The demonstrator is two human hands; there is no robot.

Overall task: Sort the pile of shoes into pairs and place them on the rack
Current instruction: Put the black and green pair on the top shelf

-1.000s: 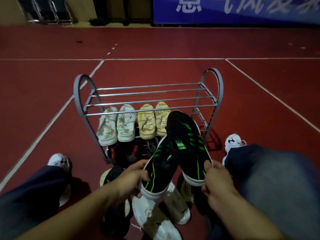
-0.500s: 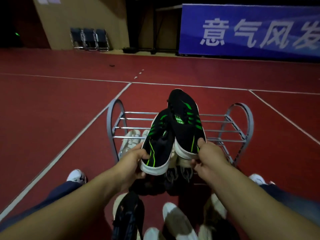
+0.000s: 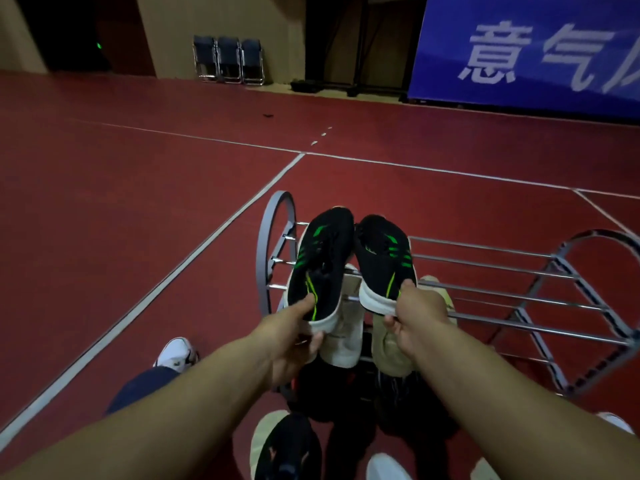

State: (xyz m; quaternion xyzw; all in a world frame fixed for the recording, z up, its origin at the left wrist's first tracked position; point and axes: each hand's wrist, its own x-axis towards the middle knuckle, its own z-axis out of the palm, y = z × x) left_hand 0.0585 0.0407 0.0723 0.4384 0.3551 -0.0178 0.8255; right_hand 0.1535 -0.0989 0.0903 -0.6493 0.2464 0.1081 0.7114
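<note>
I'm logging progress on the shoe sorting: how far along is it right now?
Partly done. Pale shoes already sit on a lower shelf of the grey metal rack. In hand: the left hand and right hand each hold one black shoe with green stripes, a matched pair over the top shelf. Left: loose shoes on the red floor, like the black one.

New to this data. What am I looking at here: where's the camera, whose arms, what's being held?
There is no robot. The single view comes from a wide-angle camera on a person's head, looking forward and down, so both bare forearms are theirs. The left hand grips the heel of one black shoe with green stripes; the right hand grips the heel of its matching shoe. Both are held over the top bars of a grey metal shoe rack on a red sports floor. Pale shoes sit on a lower shelf, and more shoes lie at the person's feet.
</note>
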